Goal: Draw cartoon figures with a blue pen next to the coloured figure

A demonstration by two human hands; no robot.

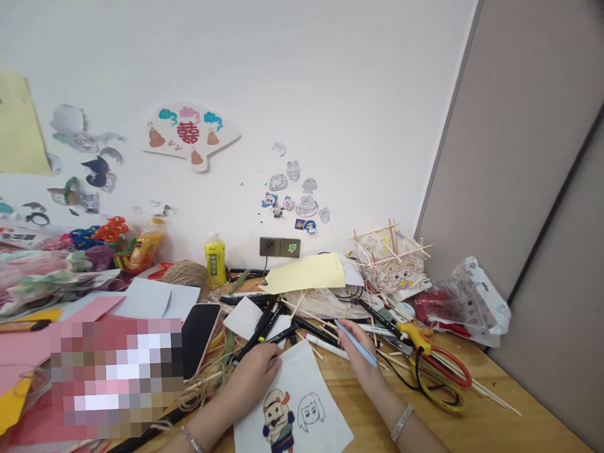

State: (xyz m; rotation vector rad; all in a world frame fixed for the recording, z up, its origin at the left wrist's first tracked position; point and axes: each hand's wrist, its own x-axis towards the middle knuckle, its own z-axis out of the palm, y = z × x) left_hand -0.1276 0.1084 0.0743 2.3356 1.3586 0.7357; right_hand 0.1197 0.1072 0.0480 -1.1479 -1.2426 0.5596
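My left hand (252, 375) rests with curled fingers on the upper left corner of a white sheet (309, 386) with two cartoon figures, one coloured and one only outlined. My right hand (360, 357) sits at the sheet's upper right edge and holds a light blue pen (356, 343) between its fingers, tip pointing up and left. Both wrists wear bracelets. Several black markers (266, 328) and white pens lie just beyond the sheet.
A black phone (199, 338) lies left of the sheet beside pink paper (17, 346). Wooden sticks, a yellow glue gun (415, 335), red-handled scissors (451, 370), a stick-frame lantern (393, 256), a yellow bottle (214, 258) and twine (184, 273) crowd the desk against the wall.
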